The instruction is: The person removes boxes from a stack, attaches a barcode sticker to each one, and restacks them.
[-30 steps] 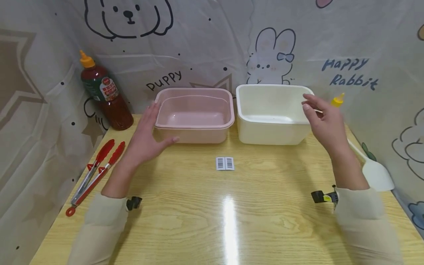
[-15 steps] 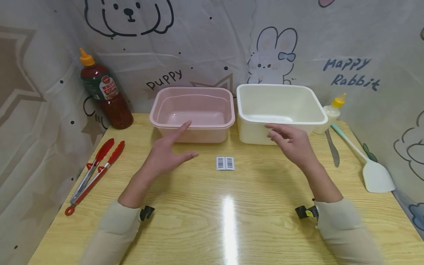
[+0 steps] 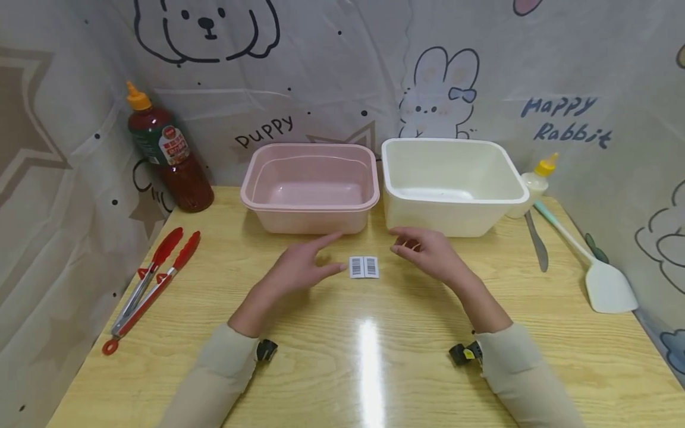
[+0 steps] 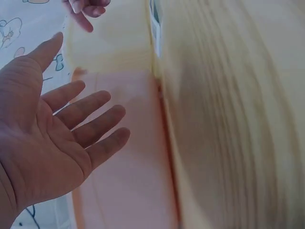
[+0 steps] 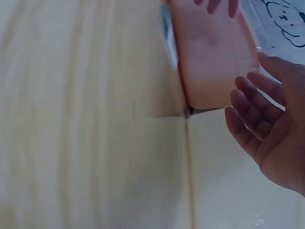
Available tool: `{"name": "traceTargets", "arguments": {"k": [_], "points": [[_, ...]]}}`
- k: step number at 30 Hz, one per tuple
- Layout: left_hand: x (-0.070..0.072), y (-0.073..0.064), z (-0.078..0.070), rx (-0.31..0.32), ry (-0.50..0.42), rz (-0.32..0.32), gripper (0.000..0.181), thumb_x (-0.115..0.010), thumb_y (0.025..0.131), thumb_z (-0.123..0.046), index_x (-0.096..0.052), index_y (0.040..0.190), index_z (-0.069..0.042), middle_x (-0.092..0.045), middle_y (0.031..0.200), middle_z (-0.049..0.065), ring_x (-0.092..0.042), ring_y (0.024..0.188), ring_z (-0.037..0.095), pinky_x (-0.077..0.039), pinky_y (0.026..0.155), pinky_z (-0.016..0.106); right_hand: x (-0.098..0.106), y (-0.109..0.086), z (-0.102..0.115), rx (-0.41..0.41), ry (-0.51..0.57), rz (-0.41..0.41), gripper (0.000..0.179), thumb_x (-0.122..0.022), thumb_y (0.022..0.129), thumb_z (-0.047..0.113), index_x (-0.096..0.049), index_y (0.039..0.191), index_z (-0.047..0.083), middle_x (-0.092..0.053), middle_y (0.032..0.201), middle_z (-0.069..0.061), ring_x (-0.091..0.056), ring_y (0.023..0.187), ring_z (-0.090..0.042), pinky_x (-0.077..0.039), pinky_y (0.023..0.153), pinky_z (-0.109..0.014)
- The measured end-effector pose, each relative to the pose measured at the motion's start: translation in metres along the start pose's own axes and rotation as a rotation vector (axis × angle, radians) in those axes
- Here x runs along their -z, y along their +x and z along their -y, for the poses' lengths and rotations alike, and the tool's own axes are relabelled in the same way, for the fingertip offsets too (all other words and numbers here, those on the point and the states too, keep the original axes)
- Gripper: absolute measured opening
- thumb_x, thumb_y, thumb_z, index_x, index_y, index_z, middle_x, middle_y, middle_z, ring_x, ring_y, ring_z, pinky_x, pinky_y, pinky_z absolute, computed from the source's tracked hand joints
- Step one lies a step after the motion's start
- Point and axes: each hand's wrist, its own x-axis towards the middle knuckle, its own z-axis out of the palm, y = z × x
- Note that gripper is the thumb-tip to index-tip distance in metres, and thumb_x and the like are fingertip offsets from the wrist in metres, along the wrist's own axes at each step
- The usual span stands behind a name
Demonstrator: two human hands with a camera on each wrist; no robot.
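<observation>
My left hand (image 3: 299,266) hovers in front of the pink basin (image 3: 316,221), fingers extended and nothing held. The left wrist view shows its palm with the fingers spread apart. Opposite it, my right hand (image 3: 425,252) hangs before the white basin (image 3: 444,217) with loosely bent fingers and nothing between them. A small card with two barcodes (image 3: 364,267) lies on the table between the two hands, nearest to the left fingertips. Both basins stand side by side against the backdrop, and no contents show inside them.
Red-tipped tongs (image 3: 147,291) and a red sauce bottle (image 3: 171,157) are at the left. On the right are a yellow-capped bottle (image 3: 535,181) partly behind the white basin, a knife (image 3: 537,241) and a white spatula (image 3: 609,288). A printed cloth (image 3: 332,77) closes off the back.
Both hands have come away from the outer sides of the basins, moving inward and toward me, to either side of the barcode card. The basins and utensils stay in place.
</observation>
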Motion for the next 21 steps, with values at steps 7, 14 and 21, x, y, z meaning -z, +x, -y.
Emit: {"name": "traceTargets", "arguments": {"k": [7,14,21], "points": [[-0.015,0.017,-0.004,0.056,-0.001,-0.001,0.071,-0.071,0.09,-0.055,-0.047,0.153,-0.031,-0.062,0.143,0.008,-0.059,0.131,0.03,-0.048,0.108,0.05,-0.015,0.012,-0.01,-0.043,-0.022,0.006,0.038,-0.068,0.097,0.023,-0.067,0.132,0.007,-0.075,0.102,-0.008,-0.069,0.092,-0.022,-0.058,0.082,-0.04],[-0.017,0.024,-0.004,0.072,0.097,0.043,0.072,-0.068,0.091,-0.056,-0.045,0.154,-0.029,-0.058,0.148,0.006,-0.057,0.133,0.031,-0.049,0.105,0.052,-0.025,0.026,-0.008,-0.067,-0.063,0.13,0.042,-0.07,0.096,0.023,-0.065,0.135,0.007,-0.073,0.102,-0.01,-0.069,0.094,-0.025,-0.058,0.086,-0.041],[-0.015,0.026,-0.005,0.071,0.091,0.096,0.068,-0.071,0.091,-0.05,-0.05,0.151,-0.023,-0.059,0.147,0.005,-0.057,0.132,0.032,-0.049,0.104,0.052,-0.031,0.034,0.001,-0.055,-0.123,0.249,0.051,-0.075,0.091,0.023,-0.062,0.138,0.008,-0.074,0.104,-0.011,-0.068,0.092,-0.024,-0.056,0.084,-0.041]]}}
